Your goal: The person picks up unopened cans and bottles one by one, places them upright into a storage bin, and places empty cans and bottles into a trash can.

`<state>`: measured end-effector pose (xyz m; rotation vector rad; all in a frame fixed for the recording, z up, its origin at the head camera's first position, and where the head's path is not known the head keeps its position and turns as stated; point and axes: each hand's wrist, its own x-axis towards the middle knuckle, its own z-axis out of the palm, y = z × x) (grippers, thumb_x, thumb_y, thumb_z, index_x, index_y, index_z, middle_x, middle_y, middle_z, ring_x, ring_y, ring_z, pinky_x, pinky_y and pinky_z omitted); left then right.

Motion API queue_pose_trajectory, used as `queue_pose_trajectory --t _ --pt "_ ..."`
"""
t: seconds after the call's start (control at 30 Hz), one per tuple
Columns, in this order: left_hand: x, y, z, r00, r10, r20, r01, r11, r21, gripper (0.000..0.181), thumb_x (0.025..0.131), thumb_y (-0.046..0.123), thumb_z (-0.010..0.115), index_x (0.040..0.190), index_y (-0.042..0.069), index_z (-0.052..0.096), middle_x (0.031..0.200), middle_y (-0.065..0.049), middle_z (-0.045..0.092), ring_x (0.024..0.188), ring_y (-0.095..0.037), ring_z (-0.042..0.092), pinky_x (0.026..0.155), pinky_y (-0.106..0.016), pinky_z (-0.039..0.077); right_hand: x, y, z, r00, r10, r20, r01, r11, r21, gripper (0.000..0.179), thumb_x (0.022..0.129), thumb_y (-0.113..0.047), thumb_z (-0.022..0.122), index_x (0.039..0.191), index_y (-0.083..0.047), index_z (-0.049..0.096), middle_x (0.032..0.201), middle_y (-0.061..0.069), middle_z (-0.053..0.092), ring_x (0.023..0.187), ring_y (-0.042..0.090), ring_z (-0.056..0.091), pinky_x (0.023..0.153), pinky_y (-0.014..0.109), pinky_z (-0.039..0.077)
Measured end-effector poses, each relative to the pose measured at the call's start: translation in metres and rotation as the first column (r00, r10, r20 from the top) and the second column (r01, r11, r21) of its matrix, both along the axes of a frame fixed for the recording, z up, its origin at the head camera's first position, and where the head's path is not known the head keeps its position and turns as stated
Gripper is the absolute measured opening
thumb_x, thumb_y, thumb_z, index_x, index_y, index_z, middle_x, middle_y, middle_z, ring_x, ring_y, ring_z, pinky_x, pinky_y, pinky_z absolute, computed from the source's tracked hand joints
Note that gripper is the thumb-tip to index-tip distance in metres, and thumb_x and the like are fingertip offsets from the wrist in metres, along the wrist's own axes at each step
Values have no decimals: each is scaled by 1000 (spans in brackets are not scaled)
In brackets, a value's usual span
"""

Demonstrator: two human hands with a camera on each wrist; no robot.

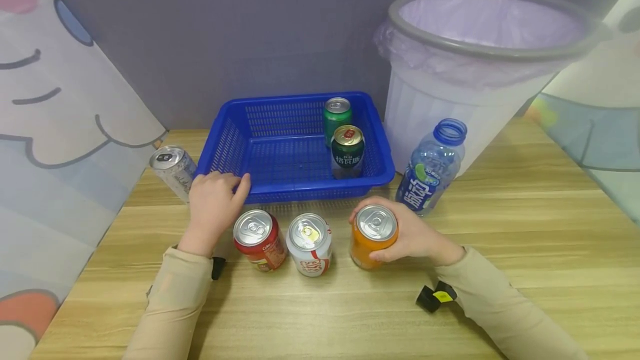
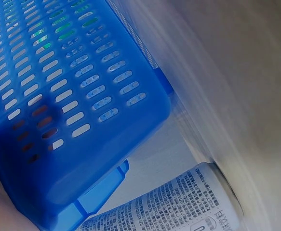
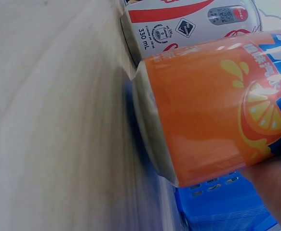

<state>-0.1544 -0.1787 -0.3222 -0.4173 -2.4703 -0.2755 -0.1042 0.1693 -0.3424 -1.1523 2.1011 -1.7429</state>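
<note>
My right hand point(image 1: 407, 232) grips an orange soda can point(image 1: 367, 246), its fingers and thumb wrapped round the side. In the right wrist view the can's base is close to the tabletop; whether it touches is hard to tell. At the front left corner of the blue plastic basket point(image 1: 300, 190), my left hand point(image 1: 215, 204) holds the rim. Inside the basket's right part stand a green can point(image 1: 336, 121) and a dark green can with a gold top point(image 1: 347, 154). Between my hands are a red Coke can point(image 1: 262, 243) and a white can with red markings point(image 1: 310, 249), both upright.
Left of the basket a silver-white can point(image 1: 175, 174) leans at a tilt. Right of it stands an uncapped blue plastic bottle point(image 1: 432, 168). Behind the bottle rises a large white bin point(image 1: 440, 93) with a bag liner. A grey wall closes off the back of the wooden table point(image 1: 540, 226).
</note>
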Motion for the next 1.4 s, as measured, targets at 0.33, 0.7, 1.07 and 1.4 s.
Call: queue_pose_trajectory --t 0.33,0.7,1.07,1.4 --pt "1 1 1 1000 1 9 -1 1000 -4 44 92 29 48 65 0 67 62 -15 65 60 -34 58 59 -44 38 0 1 3 1000 -11 -23 11 1000 8 65 60 3 81 118 -3 52 113 7 61 104 15 60 94 28 46" --pt "0 3 0 1000 -1 11 1 1000 2 44 91 30 48 63 1 66 61 -14 65 59 -34 58 59 -43 38 2 3 10 999 -21 -43 21 1000 15 66 60 2 81 119 -2 51 114 5 62 104 15 59 94 27 46" --pt "1 3 0 1000 -8 -17 9 1000 10 44 91 29 49 60 2 63 58 -14 62 57 -34 56 58 -43 37 3 4 19 999 -29 -20 28 999 -34 66 60 4 80 118 1 50 115 3 62 106 16 58 94 30 46" --pt "0 0 -2 1000 -8 -21 8 1000 6 46 91 30 48 58 2 62 56 -14 62 56 -34 56 57 -43 37 3 2 32 999 -40 -14 38 995 -95 63 64 -1 81 117 6 47 114 1 62 106 17 59 94 31 47"
